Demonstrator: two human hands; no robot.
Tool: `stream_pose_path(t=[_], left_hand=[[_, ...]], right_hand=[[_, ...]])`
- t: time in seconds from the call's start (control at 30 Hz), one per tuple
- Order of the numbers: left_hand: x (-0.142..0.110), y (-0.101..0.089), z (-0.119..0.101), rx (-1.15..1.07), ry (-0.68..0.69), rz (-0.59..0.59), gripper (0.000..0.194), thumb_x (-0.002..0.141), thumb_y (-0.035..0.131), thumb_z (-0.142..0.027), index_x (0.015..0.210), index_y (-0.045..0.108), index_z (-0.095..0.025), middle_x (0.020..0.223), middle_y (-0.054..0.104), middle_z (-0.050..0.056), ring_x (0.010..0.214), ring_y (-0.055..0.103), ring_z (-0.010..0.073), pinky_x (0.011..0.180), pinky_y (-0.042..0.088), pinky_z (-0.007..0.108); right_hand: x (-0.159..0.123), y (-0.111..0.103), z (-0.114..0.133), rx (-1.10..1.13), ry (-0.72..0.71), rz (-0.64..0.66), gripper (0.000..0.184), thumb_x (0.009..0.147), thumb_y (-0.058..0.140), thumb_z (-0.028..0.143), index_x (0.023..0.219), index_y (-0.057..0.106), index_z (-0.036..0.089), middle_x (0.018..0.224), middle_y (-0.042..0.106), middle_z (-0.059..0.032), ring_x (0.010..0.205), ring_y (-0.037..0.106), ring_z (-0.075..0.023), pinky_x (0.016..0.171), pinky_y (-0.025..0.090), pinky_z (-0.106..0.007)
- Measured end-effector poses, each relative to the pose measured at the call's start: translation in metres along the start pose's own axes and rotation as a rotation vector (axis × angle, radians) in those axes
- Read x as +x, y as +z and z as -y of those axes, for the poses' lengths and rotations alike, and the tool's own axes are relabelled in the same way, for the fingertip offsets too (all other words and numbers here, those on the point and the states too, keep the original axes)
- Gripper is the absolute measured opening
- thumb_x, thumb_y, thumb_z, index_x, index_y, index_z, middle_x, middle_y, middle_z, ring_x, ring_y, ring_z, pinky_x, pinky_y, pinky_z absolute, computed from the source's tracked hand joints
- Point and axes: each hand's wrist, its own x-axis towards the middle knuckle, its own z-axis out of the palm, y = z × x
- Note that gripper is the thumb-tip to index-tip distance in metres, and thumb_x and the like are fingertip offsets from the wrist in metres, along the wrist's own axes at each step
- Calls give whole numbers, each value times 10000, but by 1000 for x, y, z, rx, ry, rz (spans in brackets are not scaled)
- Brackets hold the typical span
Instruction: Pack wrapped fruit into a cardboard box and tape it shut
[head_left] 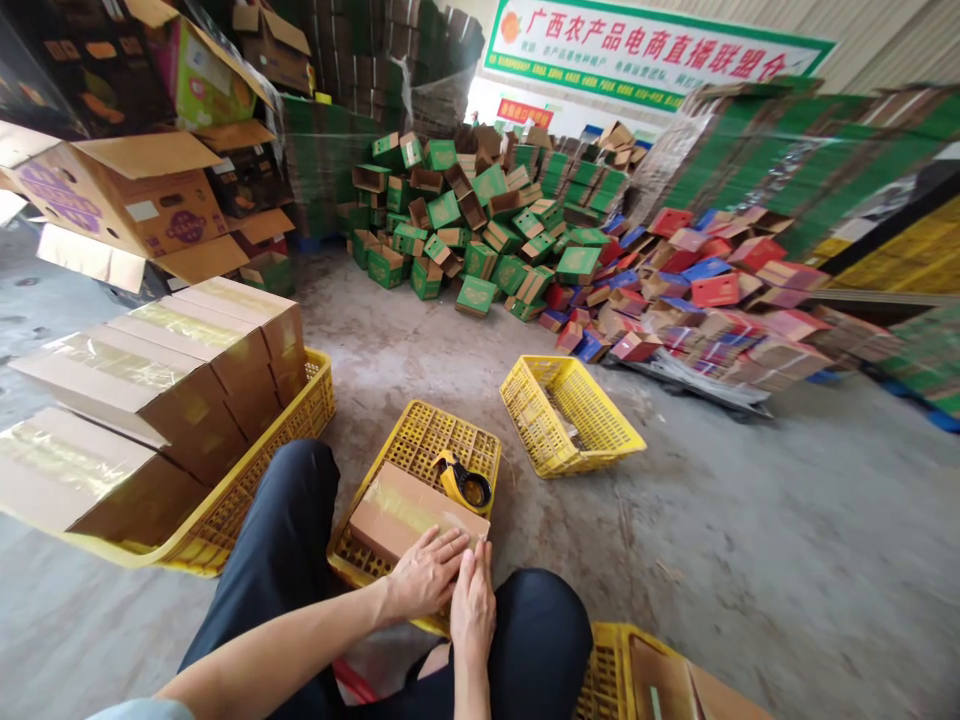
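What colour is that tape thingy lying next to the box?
Yellow and black: the tape dispenser shows best in the head view.

Box (409, 510) w/ tape dispenser (463, 480) just behind, both on crate (439, 430).

Bright daylight (rather diffuse), edges stretched and blurred.

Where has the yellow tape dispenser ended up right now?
In the head camera view, the yellow tape dispenser lies near the middle, on the yellow crate between the knees, just beyond the cardboard box under the hands.
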Motion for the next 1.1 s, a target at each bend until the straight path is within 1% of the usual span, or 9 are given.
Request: stream_pose_path(t=[0.13, 0.27, 0.4, 0.5, 0.57, 0.63, 0.73, 0.87, 1.1], left_hand=[[-24, -9, 7, 38, -38, -45, 588, 1041, 477, -406, 1595, 375, -239, 1622, 431, 71, 1515, 384, 230, 1245, 310, 419], [-48, -15, 19, 122, -108, -96, 597, 1042, 474, -377, 1602, 354, -210, 1640, 397, 79, 1519, 377, 224, 1228, 344, 397], [-66, -23, 35, 204, -189, -142, 595, 1050, 448, -399, 1599, 355, -190, 1640, 394, 97, 1517, 381, 239, 1218, 365, 416], [-75, -29, 48, 258, -266, -181, 585, 1058, 423, -432, 1582, 389, -174, 1627, 416, 104, 1507, 398, 256, 1213, 373, 436], [-79, -32, 55, 291, -321, -211, 586, 1061, 405, -458, 1566, 416, -160, 1617, 432, 114, 1497, 414, 270, 1204, 385, 454], [-83, -32, 60, 316, -369, -239, 587, 1065, 383, -473, 1553, 436, -153, 1602, 452, 127, 1483, 435, 279, 1190, 403, 469], [-86, -30, 61, 335, -402, -264, 608, 1066, 367, -494, 1560, 426, -144, 1605, 443, 146, 1489, 425, 287, 1185, 408, 474], [-89, -25, 54, 334, -382, -274, 681, 1040, 427, -541, 1581, 389, -131, 1636, 381, 171, 1528, 349, 321, 1216, 366, 489], [-89, -24, 50, 275, -366, -251, 618, 1042, 430, -536, 1562, 443, -202, 1633, 396, 151, 1523, 350, 351, 1203, 372, 561]], right_hand=[[-2, 2, 6, 32, 92, 22, 936, 1023, 75, 686, 1511, 480, -2, 1455, 584, -255, 1314, 620, -283, 1068, 509, -343], [-5, 5, 9, 33, 105, 25, 900, 1031, 118, 678, 1549, 427, 11, 1508, 532, -250, 1337, 602, -291, 1082, 498, -351], [-8, 6, 11, 40, 126, 48, 912, 1022, 158, 698, 1569, 382, 3, 1581, 432, -261, 1396, 542, -322, 1123, 469, -386], [-11, 5, 12, 29, 129, 61, 930, 1015, 173, 708, 1581, 349, -8, 1615, 361, -277, 1457, 460, -357, 1167, 424, -450], [-15, 2, 14, -10, 100, 70, 966, 1006, 182, 722, 1551, 383, -50, 1604, 361, -301, 1505, 364, -402, 1201, 368, -517], [-20, -2, 18, -71, 79, 85, 989, 999, 190, 732, 1519, 425, -77, 1580, 384, -325, 1518, 314, -441, 1202, 339, -579], [-32, -9, 27, -154, 72, 107, 970, 1002, 188, 722, 1525, 431, -58, 1562, 402, -337, 1496, 349, -465, 1158, 361, -640], [-47, -12, 43, -200, 53, 109, 950, 1012, 168, 698, 1528, 428, -56, 1560, 396, -345, 1477, 383, -470, 1148, 359, -653], [-52, 2, 60, -193, -35, 147, 842, 1035, 219, 645, 1546, 439, 13, 1581, 399, -296, 1491, 370, -445, 1165, 337, -653]])
